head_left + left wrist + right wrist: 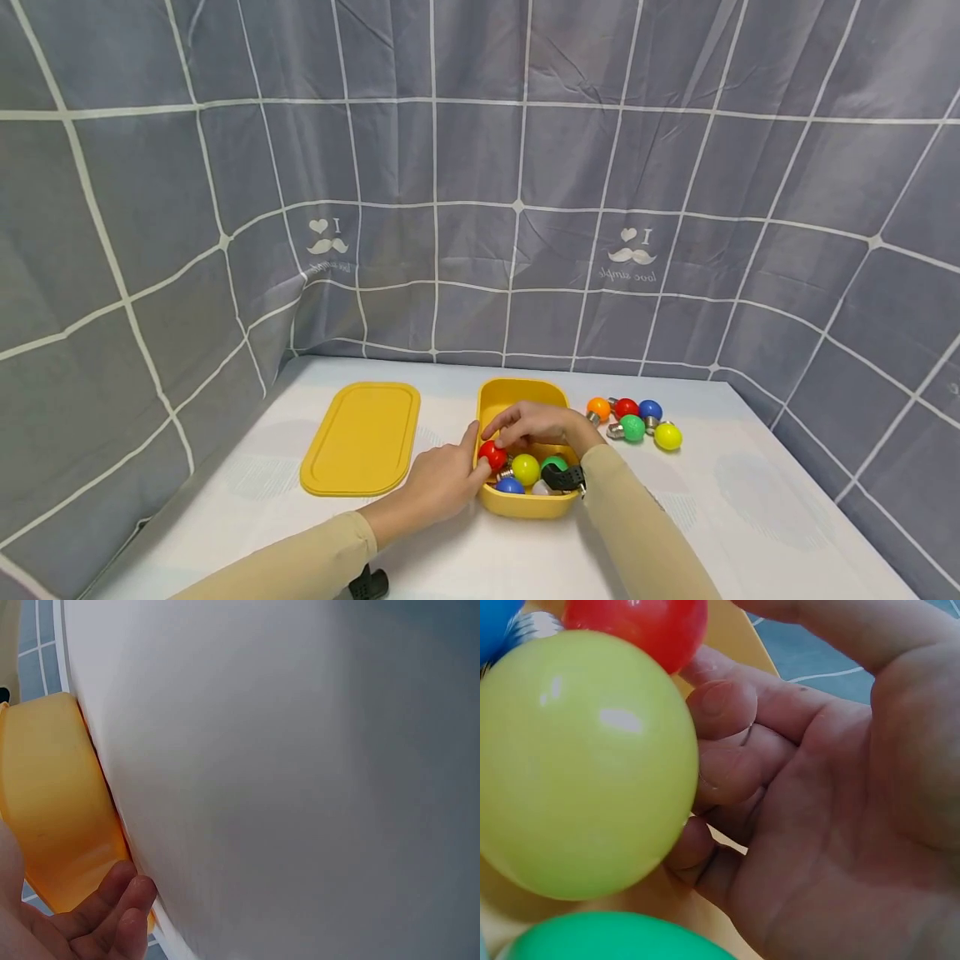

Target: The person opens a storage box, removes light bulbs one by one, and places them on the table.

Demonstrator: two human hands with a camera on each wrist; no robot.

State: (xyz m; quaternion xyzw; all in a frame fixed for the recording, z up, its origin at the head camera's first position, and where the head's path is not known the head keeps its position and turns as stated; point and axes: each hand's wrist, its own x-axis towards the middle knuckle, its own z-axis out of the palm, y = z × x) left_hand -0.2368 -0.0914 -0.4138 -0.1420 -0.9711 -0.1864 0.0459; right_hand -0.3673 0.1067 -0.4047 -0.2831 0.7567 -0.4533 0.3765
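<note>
A yellow plastic box (525,506) stands on the table with several coloured light bulbs inside. My left hand (442,477) grips its left wall, thumb at the rim and fingers along the outside; the left wrist view shows those fingers (124,915) by the wall. Over the box, my right hand (534,423) reaches in and pinches a red bulb (492,455) near the left wall. Beside it lie a yellow bulb (585,765), a blue bulb (510,485), a green bulb (555,462) and a whitish one (541,487). The right wrist view shows that hand's lower fingers curled beside the yellow bulb.
A yellow lid (362,439) lies flat left of the box. Right of the box sit an orange bulb (598,407), a red one (627,407), a blue one (650,409), a green one (633,428) and a yellow one (667,436). A grey grid curtain (480,250) surrounds the table.
</note>
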